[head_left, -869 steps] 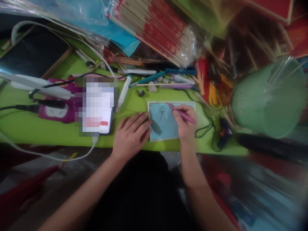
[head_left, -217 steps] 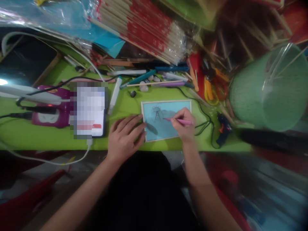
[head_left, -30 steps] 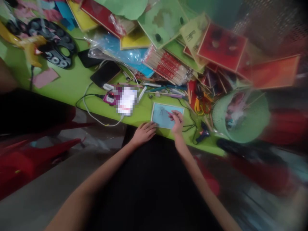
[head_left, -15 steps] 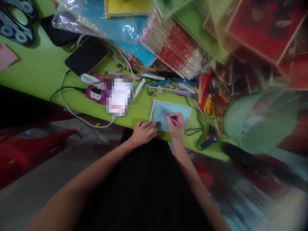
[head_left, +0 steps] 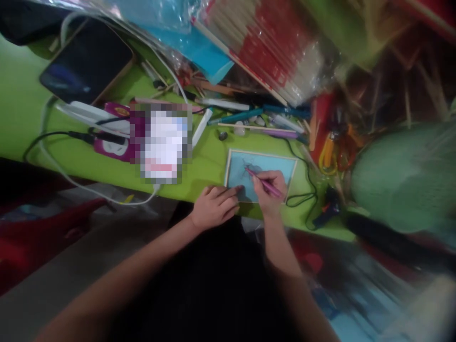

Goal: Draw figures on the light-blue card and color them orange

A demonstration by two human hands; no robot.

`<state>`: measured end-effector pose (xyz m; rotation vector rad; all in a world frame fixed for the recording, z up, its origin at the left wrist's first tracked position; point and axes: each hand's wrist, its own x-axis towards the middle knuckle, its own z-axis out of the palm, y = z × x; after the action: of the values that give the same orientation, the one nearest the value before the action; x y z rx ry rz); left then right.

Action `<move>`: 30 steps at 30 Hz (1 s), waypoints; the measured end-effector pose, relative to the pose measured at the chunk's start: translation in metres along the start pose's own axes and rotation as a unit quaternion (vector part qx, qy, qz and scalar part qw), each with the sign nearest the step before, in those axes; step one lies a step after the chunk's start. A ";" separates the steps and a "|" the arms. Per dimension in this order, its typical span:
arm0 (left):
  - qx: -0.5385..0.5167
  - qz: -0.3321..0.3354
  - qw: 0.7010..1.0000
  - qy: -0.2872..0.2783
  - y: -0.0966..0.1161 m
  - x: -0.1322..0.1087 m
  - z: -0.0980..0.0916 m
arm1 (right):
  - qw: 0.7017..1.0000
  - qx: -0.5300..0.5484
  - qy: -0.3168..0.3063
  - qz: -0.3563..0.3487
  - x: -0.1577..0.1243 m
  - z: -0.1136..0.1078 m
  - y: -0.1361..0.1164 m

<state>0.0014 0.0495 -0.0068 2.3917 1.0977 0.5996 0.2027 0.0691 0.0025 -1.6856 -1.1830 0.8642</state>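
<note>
One pink pen (head_left: 273, 189): pinched in right hand (head_left: 271, 201)
Blue framed panel (head_left: 283, 165): flat on green desk (head_left: 206, 171), beneath pen
Left hand (head_left: 214, 208): loosely curved, gripping nothing, across panel's near left corner

Green tabletop (head_left: 208, 166); dim grey floor (head_left: 103, 237)

It appeared to be a craft workspace, whether in a home or a workshop unclear, for the green table (head_left: 17, 109) bore scattered pens (head_left: 245, 115), bundled wooden sticks (head_left: 267, 52), a glue gun (head_left: 327, 209) and a wood-edged blue panel (head_left: 283, 164).
</note>
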 end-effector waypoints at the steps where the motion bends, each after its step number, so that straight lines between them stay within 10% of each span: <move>1: -0.001 -0.005 1.000 0.005 0.001 0.000 0.001 | 1.000 -0.002 0.004 -0.002 0.000 0.001 0.000; 30: 0.022 0.006 0.997 0.079 0.004 0.003 0.006 | 0.999 -0.035 0.000 -0.020 0.002 0.002 0.002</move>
<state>0.0086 0.0485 -0.0091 2.4237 1.1739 0.7893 0.2026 0.0713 -0.0004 -1.7115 -1.2554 0.8056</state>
